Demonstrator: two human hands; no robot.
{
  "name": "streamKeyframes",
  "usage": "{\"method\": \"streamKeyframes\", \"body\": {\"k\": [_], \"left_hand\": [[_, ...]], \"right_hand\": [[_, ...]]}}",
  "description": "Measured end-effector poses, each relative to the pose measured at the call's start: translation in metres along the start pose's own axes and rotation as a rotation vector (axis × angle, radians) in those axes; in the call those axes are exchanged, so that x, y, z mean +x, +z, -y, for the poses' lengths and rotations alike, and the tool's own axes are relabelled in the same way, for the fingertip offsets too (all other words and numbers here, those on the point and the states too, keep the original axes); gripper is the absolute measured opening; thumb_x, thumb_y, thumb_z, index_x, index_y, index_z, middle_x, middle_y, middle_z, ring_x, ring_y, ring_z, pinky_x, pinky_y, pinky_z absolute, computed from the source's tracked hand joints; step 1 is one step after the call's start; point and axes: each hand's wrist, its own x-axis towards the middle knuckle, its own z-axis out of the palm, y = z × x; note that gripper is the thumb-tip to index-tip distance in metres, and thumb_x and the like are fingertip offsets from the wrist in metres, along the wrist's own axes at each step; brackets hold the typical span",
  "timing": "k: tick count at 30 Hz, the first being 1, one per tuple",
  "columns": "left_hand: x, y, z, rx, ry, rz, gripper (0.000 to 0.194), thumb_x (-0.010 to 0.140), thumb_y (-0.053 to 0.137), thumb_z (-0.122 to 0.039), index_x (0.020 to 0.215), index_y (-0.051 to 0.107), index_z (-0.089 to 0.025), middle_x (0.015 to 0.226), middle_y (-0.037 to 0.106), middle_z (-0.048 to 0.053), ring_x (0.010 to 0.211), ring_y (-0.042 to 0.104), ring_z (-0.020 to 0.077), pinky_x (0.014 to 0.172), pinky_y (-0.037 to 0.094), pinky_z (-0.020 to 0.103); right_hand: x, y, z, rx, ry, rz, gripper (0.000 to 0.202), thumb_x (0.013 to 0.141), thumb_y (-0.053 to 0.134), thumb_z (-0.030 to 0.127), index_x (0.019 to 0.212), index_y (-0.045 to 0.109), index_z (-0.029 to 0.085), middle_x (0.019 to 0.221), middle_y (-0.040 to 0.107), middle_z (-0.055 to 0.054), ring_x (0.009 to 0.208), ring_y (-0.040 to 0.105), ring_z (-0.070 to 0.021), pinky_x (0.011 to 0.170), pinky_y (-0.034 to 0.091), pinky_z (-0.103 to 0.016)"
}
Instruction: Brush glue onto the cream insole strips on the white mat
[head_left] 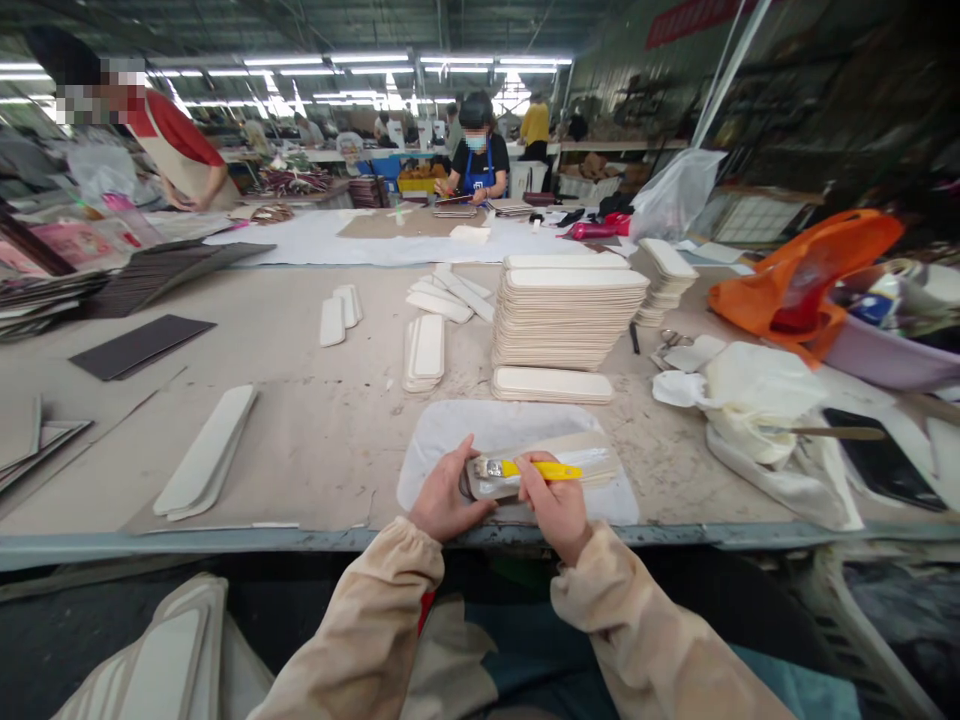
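Observation:
My right hand (553,502) is closed around a paintbrush (551,469) with a yellow handle. Its bristles rest near the left end of a long pale panel with rounded ends (499,487), which looks wet and shiny. My left hand (448,492) has its thumb and fingers at that same end, gripping the panel's edge. Beneath lies a whitish translucent sheet (431,430) at the table's front edge. More cream strips (600,460) lie on the sheet to the right, partly behind the brush.
A tall stack of cream panels (566,315) stands behind the sheet, with smaller piles (424,350) to its left. Two panels (210,450) lie at left. A crumpled white bag (765,390), a phone (885,455) and an orange bag (810,275) are at right. Co-workers (478,160) work beyond.

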Motion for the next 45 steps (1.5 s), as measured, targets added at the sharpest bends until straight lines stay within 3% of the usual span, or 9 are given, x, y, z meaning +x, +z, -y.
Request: {"method": "streamKeyframes", "body": {"k": [5, 17, 25, 31, 35, 39, 42, 45], "left_hand": [[0.0, -0.001, 0.001, 0.009, 0.006, 0.006, 0.096, 0.065, 0.072, -0.031, 0.144, 0.019, -0.018, 0.124, 0.054, 0.012, 0.116, 0.051, 0.0281, 0.1, 0.04, 0.046], [0.0, -0.002, 0.0, 0.043, -0.005, 0.018, 0.09, 0.068, 0.07, -0.03, 0.143, 0.021, -0.02, 0.125, 0.053, 0.01, 0.118, 0.049, 0.0283, 0.102, 0.038, 0.046], [0.002, -0.003, -0.002, 0.059, -0.018, 0.013, 0.086, 0.069, 0.07, -0.031, 0.142, 0.025, -0.017, 0.124, 0.054, 0.012, 0.117, 0.05, 0.0288, 0.102, 0.039, 0.047], [0.003, -0.003, -0.003, 0.086, 0.002, 0.024, 0.084, 0.071, 0.069, -0.034, 0.141, 0.025, -0.016, 0.124, 0.054, 0.012, 0.117, 0.051, 0.0287, 0.102, 0.04, 0.047], [0.003, -0.003, -0.003, 0.1, -0.005, 0.021, 0.083, 0.071, 0.069, -0.034, 0.141, 0.026, -0.016, 0.123, 0.055, 0.013, 0.116, 0.052, 0.0293, 0.1, 0.041, 0.048], [0.002, -0.003, -0.002, 0.101, -0.015, 0.032, 0.083, 0.071, 0.068, -0.035, 0.14, 0.027, -0.016, 0.124, 0.054, 0.013, 0.117, 0.051, 0.0294, 0.101, 0.04, 0.048], [0.002, -0.003, -0.001, 0.102, -0.016, 0.034, 0.082, 0.072, 0.067, -0.036, 0.14, 0.028, -0.016, 0.125, 0.054, 0.014, 0.118, 0.051, 0.0295, 0.102, 0.04, 0.049], [0.002, -0.003, -0.001, 0.1, -0.012, 0.024, 0.082, 0.071, 0.068, -0.035, 0.14, 0.029, -0.016, 0.124, 0.055, 0.014, 0.117, 0.051, 0.03, 0.101, 0.04, 0.049]], "right_hand": [[0.004, -0.014, -0.005, -0.114, -0.026, -0.089, 0.027, 0.09, 0.047, 0.043, 0.084, 0.059, 0.019, 0.052, 0.054, 0.004, 0.05, 0.054, -0.013, 0.055, 0.043, -0.024], [0.02, -0.096, -0.02, -0.372, 0.03, -0.347, 0.04, 0.086, 0.046, 0.054, 0.082, 0.063, 0.017, 0.056, 0.061, -0.002, 0.057, 0.06, -0.018, 0.061, 0.045, -0.029], [0.025, -0.129, -0.032, -0.479, 0.062, -0.457, 0.051, 0.084, 0.042, 0.062, 0.086, 0.063, 0.016, 0.054, 0.061, -0.003, 0.057, 0.061, -0.0202, 0.059, 0.044, -0.03], [0.022, -0.129, -0.03, -0.328, 0.043, -0.514, 0.043, 0.085, 0.047, 0.058, 0.085, 0.061, 0.016, 0.053, 0.056, 0.001, 0.052, 0.055, -0.0155, 0.057, 0.043, -0.027], [0.016, -0.11, -0.025, -0.13, 0.019, -0.399, 0.041, 0.085, 0.049, 0.056, 0.079, 0.059, 0.017, 0.05, 0.05, 0.003, 0.045, 0.047, -0.0125, 0.049, 0.039, -0.026], [0.014, -0.091, -0.026, -0.078, 0.002, -0.281, 0.039, 0.086, 0.049, 0.056, 0.081, 0.059, 0.018, 0.052, 0.053, 0.002, 0.047, 0.049, -0.0128, 0.049, 0.04, -0.026], [0.016, -0.093, -0.031, -0.15, 0.005, -0.334, 0.04, 0.086, 0.048, 0.056, 0.085, 0.06, 0.018, 0.053, 0.055, 0.002, 0.051, 0.054, -0.0143, 0.056, 0.044, -0.027], [0.02, -0.11, -0.033, -0.264, 0.028, -0.43, 0.041, 0.085, 0.048, 0.057, 0.086, 0.061, 0.018, 0.055, 0.058, 0.001, 0.056, 0.057, -0.0159, 0.062, 0.045, -0.028]]}}
